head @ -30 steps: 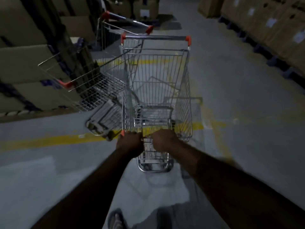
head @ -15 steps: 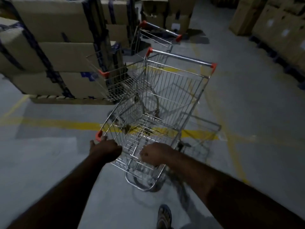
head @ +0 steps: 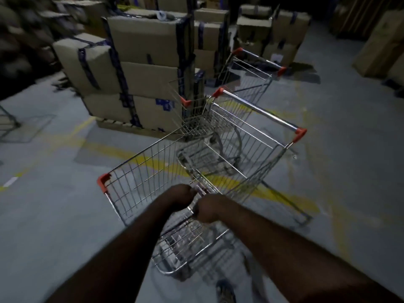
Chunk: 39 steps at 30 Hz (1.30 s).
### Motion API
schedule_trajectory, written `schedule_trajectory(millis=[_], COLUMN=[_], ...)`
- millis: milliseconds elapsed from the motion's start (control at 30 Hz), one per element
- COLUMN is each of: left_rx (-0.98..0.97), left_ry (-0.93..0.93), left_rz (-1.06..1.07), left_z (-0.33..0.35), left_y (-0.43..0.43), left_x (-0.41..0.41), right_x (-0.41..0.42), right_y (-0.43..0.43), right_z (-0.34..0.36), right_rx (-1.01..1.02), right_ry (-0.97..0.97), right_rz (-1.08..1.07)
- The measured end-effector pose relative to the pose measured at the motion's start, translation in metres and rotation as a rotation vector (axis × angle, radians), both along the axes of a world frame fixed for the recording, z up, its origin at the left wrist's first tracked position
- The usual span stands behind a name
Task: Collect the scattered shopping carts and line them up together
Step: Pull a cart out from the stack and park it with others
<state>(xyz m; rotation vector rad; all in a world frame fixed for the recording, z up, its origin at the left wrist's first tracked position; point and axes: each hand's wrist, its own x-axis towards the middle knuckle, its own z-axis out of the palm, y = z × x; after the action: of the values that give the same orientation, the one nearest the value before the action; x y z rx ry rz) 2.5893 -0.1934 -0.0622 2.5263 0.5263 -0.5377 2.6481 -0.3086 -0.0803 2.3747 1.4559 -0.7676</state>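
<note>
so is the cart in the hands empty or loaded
Empty: the held shopping cart shows only bare wire in its basket, with floor and yellow line visible through it.

We see a strapped stack of cardboard boxes (head: 144,71) on a pallet (head: 118,125); a yellow floor line (head: 122,150) runs just in front of it, more boxes (head: 286,25) stand behind

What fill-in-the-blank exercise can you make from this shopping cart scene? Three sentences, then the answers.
1. The left hand and right hand grip the near cart, whose handle has ____ end caps.
2. The line painted on the floor is ____.
3. The stacked boxes beyond the near cart are made of ____.
Missing words: red; yellow; cardboard.
</note>
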Motion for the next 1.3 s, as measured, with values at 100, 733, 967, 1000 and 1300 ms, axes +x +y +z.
schedule_trajectory(millis=[100, 733, 967, 1000, 1300], left_rx=[-0.038, -0.088, -0.238, -0.226, -0.102], left_ry=[0.039, 0.334, 0.403, 0.399, 0.366], left_rz=[0.010, 0.195, 0.619, 0.640, 0.610], left_z=[-0.008, -0.039, -0.029, -0.029, -0.019], left_y=[-0.001, 0.052, 0.069, 0.069, 0.063], left_x=[-0.009, -0.064, -0.091, -0.095, -0.088], right_x=[0.033, 0.095, 0.196, 0.204, 0.166], right_y=[-0.009, 0.083, 0.066, 0.062, 0.057], right_z=[0.002, 0.059, 0.086, 0.083, 0.053], right_rx=[-0.047, 0.063, -0.047, -0.033, 0.144], right_ry=[-0.053, -0.219, -0.603, -0.563, -0.281], right_rz=[0.048, 0.332, 0.410, 0.372, 0.192])
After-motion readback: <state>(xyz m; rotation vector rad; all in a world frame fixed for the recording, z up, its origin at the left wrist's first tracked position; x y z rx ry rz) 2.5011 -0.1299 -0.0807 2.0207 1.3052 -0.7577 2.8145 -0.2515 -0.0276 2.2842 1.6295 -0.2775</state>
